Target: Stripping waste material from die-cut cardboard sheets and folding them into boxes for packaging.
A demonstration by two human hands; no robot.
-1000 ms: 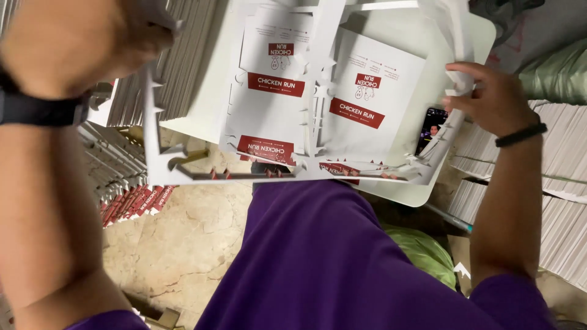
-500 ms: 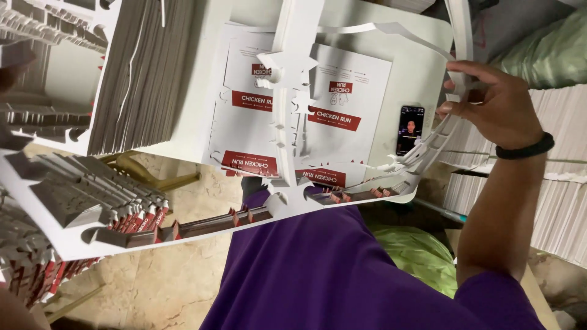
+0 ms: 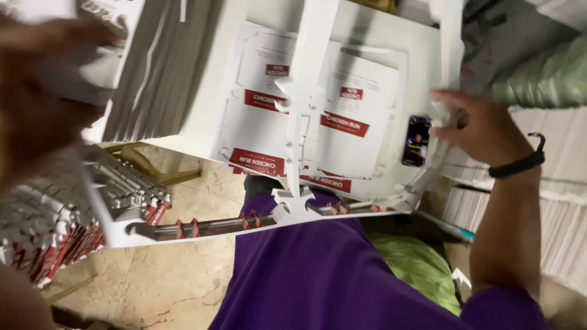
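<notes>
A white die-cut cardboard frame (image 3: 306, 211) with a long centre strip lies lifted over printed white-and-red box blanks (image 3: 348, 122) on a pale table (image 3: 379, 30). My left hand (image 3: 43, 104), blurred at the upper left, grips the frame's left side. On the far side, my right hand (image 3: 483, 131), wearing a black wristband, pinches the frame's right strip beside a dark phone (image 3: 416, 141) that lies on the table. The frame's near edge hangs over my purple shirt.
A thick stack of flat sheets (image 3: 159, 73) sits on the table's left part. A heap of cardboard scraps (image 3: 55, 226) is piled at the left over a stone floor. Green sacks (image 3: 422, 269) lie by my right side, with more sheet stacks (image 3: 562, 232) behind.
The frame has come up off the blanks and swung toward the left and toward me. My left hand is back in view at the upper left; my right hand has stayed on the right strip.
</notes>
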